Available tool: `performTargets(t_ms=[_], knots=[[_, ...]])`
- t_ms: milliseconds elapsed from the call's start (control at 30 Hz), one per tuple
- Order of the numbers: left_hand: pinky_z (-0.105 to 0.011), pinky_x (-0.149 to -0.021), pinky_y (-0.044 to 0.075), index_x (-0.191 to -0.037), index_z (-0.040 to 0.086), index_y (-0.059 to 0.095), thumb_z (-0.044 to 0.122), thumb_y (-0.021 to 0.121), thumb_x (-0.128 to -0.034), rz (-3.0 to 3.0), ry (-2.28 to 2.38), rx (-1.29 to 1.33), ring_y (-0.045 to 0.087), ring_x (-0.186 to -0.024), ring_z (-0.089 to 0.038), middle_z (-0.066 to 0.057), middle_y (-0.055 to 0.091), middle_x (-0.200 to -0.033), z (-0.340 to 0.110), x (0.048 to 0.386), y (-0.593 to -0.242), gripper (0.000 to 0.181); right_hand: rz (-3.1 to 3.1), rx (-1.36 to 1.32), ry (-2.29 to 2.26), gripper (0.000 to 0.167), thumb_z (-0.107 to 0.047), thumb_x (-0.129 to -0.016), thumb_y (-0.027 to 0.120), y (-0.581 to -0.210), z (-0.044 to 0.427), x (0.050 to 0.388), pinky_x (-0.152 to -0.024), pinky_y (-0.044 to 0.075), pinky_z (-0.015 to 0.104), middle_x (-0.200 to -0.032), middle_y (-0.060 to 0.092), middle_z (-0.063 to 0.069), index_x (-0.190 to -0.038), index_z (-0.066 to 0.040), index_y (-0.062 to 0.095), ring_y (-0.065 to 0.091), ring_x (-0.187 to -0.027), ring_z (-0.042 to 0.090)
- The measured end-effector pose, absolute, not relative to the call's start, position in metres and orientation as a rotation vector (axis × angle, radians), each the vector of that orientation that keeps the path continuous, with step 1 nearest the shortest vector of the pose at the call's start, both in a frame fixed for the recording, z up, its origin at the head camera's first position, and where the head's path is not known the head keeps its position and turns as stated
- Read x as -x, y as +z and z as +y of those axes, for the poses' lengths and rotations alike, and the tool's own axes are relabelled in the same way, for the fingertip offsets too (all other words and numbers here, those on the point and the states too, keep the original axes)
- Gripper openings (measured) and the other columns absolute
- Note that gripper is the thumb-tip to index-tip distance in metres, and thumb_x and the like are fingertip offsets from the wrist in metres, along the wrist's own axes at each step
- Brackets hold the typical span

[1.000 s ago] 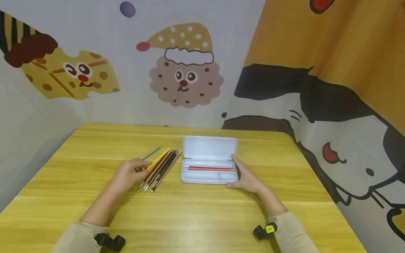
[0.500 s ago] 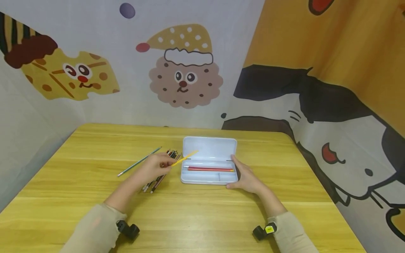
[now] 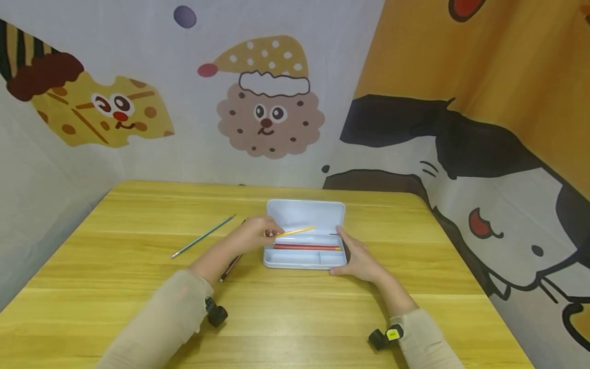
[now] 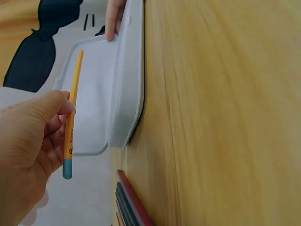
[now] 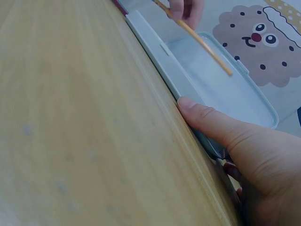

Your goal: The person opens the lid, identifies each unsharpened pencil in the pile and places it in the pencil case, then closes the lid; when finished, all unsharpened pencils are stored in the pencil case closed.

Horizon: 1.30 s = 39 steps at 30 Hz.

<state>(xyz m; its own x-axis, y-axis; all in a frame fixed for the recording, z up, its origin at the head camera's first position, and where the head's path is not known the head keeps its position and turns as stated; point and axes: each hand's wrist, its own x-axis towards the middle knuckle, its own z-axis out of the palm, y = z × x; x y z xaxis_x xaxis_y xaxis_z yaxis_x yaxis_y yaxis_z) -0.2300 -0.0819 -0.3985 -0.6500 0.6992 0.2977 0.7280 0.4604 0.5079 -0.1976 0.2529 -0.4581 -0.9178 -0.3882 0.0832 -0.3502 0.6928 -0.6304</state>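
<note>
L-hand grip (image 3: 255,232), fully closed, pinches slim yellow teal-ended pencil (image 4: 69,121) btwn thumb & fingers, pencil projecting R of grip above open white rectangular case (image 3: 295,265), R-hand grip (image 3: 361,260) clasping case's R end.

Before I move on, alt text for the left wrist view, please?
The left hand pinches a yellow pencil in front of an open white case. Part of the right hand grips the case's far end, and more pencils lie on the wooden table.
</note>
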Motion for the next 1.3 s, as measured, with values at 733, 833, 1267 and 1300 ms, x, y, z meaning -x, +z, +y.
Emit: performTargets(t_ms=[733,833,1267,1300], knots=[[-0.023,-0.071,0.048,-0.096,0.002,0.076,-0.005,0.069,-0.0779,-2.593,-0.707,1.449,0.059,-0.076,-0.014,-0.004,0.066,-0.084,-0.024,0.251,-0.421,0.02,2.811,0.624,-1.068,0.122,-0.045,-0.064,0.087,-0.458,0.25,0.2,-0.108,0.019,0.058,-0.153,0.022,0.021,-0.154,-0.01,0.013,0.023,-0.137,0.042],[-0.023,-0.07,0.048,-0.095,0.002,0.075,-0.006,0.069,-0.0769,-2.568,-0.663,1.476,0.057,-0.073,-0.014,-0.004,0.065,-0.08,-0.021,0.25,-0.425,0.021,2.806,0.622,-1.07,0.122,-0.046,-0.064,0.087,-0.458,0.251,0.2,-0.108,0.018,0.058,-0.154,0.021,0.02,-0.154,-0.011,0.013,0.022,-0.137,0.042],[-0.027,-0.075,0.049,-0.096,0.003,0.076,-0.008,0.068,-0.0814,-2.577,-0.666,1.404,0.059,-0.08,-0.017,-0.004,0.065,-0.085,-0.017,0.244,-0.431,0.02,2.806,0.604,-1.059,0.122,-0.047,-0.065,0.086,-0.458,0.253,0.198,-0.108,0.017,0.059,-0.154,0.02,0.02,-0.155,-0.011,0.013,0.021,-0.138,0.042],[-0.027,-0.076,0.048,-0.096,0.003,0.076,-0.008,0.068,-0.0816,-2.574,-0.669,1.402,0.058,-0.08,-0.017,-0.004,0.065,-0.085,-0.017,0.243,-0.431,0.02,2.806,0.604,-1.059,0.122,-0.047,-0.065,0.086,-0.458,0.253,0.198,-0.108,0.017,0.059,-0.154,0.02,0.02,-0.155,-0.011,0.012,0.021,-0.138,0.042]])
